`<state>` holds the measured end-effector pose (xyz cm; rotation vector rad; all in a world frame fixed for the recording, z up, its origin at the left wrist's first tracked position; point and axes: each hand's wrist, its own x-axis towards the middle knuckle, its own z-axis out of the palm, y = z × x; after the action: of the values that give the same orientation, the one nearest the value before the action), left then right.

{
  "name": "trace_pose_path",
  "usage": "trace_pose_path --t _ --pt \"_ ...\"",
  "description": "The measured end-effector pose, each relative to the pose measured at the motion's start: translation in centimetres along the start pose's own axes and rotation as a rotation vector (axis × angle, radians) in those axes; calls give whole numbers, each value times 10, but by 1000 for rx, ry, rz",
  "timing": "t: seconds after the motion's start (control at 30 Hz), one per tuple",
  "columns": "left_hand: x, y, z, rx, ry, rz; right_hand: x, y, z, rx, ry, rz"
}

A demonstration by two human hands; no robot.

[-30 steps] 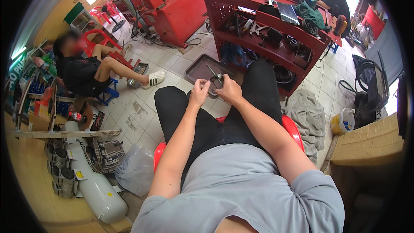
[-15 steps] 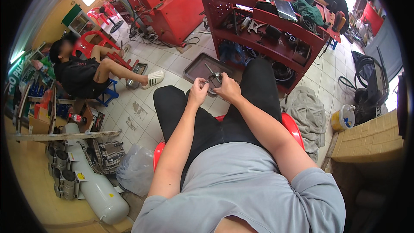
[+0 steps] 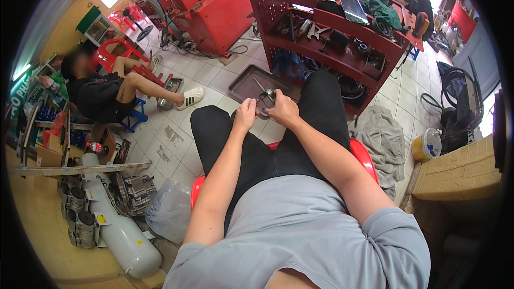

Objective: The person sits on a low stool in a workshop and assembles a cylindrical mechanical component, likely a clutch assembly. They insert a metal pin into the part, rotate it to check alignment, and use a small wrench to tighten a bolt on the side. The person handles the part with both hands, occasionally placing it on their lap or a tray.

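Note:
Between my knees I hold a small metal part with a thin rod (image 3: 266, 95) sticking up and to the left. My right hand (image 3: 284, 110) is wrapped round its right side, thumb and fingers closed on it. At the part's left side my left hand (image 3: 246, 114) is closed, with its fingertips pressed together; what they pinch, if anything, is too small to make out. The lower portion of the part is mostly hidden by my hands. Beyond them a shallow dark metal tray (image 3: 233, 90) lies on the tiled floor.
A red tool cart (image 3: 321, 18) with wrenches stands ahead right, near my right knee. To the left a person (image 3: 99, 88) sits on a low blue stool (image 3: 135, 116). A grey cloth (image 3: 379, 142) and a yellow-and-white bucket (image 3: 426, 145) are at right. A white cylinder tank (image 3: 120, 235) lies at left.
My left fingers have shifted slightly against the metal part. The seated person's head has moved a little. My right hand keeps its hold.

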<state>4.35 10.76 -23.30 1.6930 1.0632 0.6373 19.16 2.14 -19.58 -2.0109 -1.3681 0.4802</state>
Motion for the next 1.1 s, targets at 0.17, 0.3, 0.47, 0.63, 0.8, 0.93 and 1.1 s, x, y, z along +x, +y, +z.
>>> trace_pose_path --t 0.17,0.3,0.47,0.63,0.8,0.93,1.1 --pt "-1 1 3 -45 52 7 -1 -1 0 3 19 -8" --pt "-7 4 9 5 99 186 -2 0 -3 5 -4 3" --pt "0 -2 1 -71 10 -14 -1 -1 -1 -12 -20 4" --pt "0 1 4 -112 37 -55 -2 -1 -3 -8 -21 9" --pt "-2 -2 8 -102 68 73 -1 -1 -2 -6 3 8" --pt "3 -8 -2 -154 31 -109 -3 -5 0 16 -14 -2" --pt "-6 7 10 -239 72 65 -1 3 -1 1 11 11"
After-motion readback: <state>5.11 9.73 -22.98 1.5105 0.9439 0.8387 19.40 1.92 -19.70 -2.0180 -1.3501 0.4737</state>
